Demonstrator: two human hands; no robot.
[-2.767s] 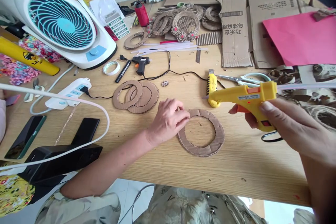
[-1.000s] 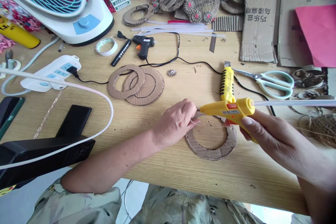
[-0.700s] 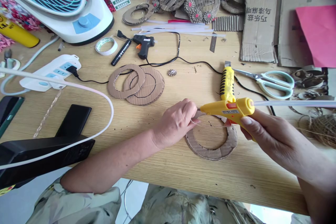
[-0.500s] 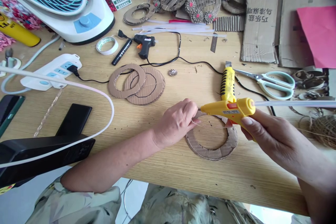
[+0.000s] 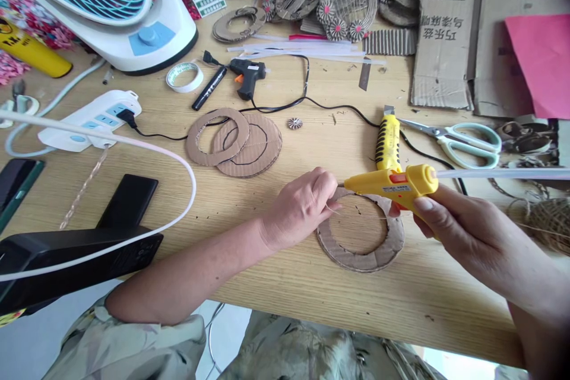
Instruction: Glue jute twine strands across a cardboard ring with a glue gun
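Observation:
My right hand (image 5: 472, 234) is wrapped round the grip of a yellow hot glue gun (image 5: 392, 183), a long clear glue stick (image 5: 503, 173) jutting from its back end. The nozzle points left and meets the fingers of my left hand (image 5: 307, 202). That hand is closed in a pinch, with a thin strand of twine (image 5: 336, 206) showing at the fingertips. Below both hands a cardboard ring (image 5: 356, 262) lies flat on the table, its upper left edge partly covered by my left hand. What exactly the nozzle tip touches is hidden.
A yellow utility knife (image 5: 388, 139) and scissors (image 5: 467, 141) lie beyond the gun. A twine ball (image 5: 552, 225) sits at right. Further left are another cardboard ring (image 5: 195, 145), a cardboard disc (image 5: 267, 160), a black glue gun (image 5: 247, 76) and a power strip (image 5: 91, 122).
The glue gun and my right hand have shifted very slightly right. My left hand keeps its pinch beside the nozzle; the whole view has moved a little.

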